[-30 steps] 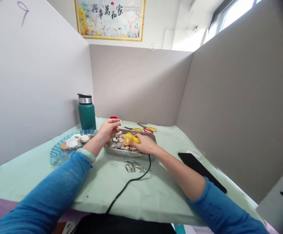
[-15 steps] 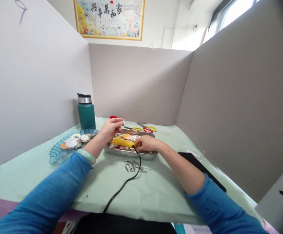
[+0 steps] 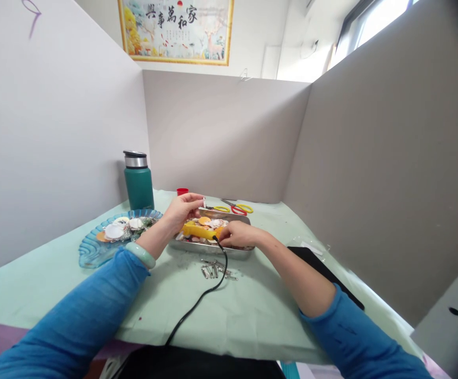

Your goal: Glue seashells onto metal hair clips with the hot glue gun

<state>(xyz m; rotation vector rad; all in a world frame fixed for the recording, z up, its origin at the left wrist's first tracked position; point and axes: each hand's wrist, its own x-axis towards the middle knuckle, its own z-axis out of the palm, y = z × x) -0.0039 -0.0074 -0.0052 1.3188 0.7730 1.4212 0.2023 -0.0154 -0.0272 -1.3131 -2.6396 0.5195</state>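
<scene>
My left hand (image 3: 182, 210) pinches a small whitish piece (image 3: 204, 202) above the back left part of a metal tray (image 3: 234, 253). The tray holds shells and other small pieces. Lying across it is a yellow corded tool (image 3: 199, 230), its black cord running down over the table's front edge. My right hand (image 3: 236, 233) reaches into the tray's right side beside the tool, with its fingers bent down among the pieces; its fingertips are partly hidden and what they touch is unclear.
A blue scalloped dish (image 3: 89, 252) with shells stands at the left, a green bottle (image 3: 139, 184) behind it. Scissors (image 3: 240, 209) and a red cup (image 3: 182, 191) are at the back. Metal clips (image 3: 213, 270) lie in front, a black flat object (image 3: 327, 276) at right.
My left hand has shifted slightly right with the small whitish piece. My right hand stays in the tray, nearly in the same place.
</scene>
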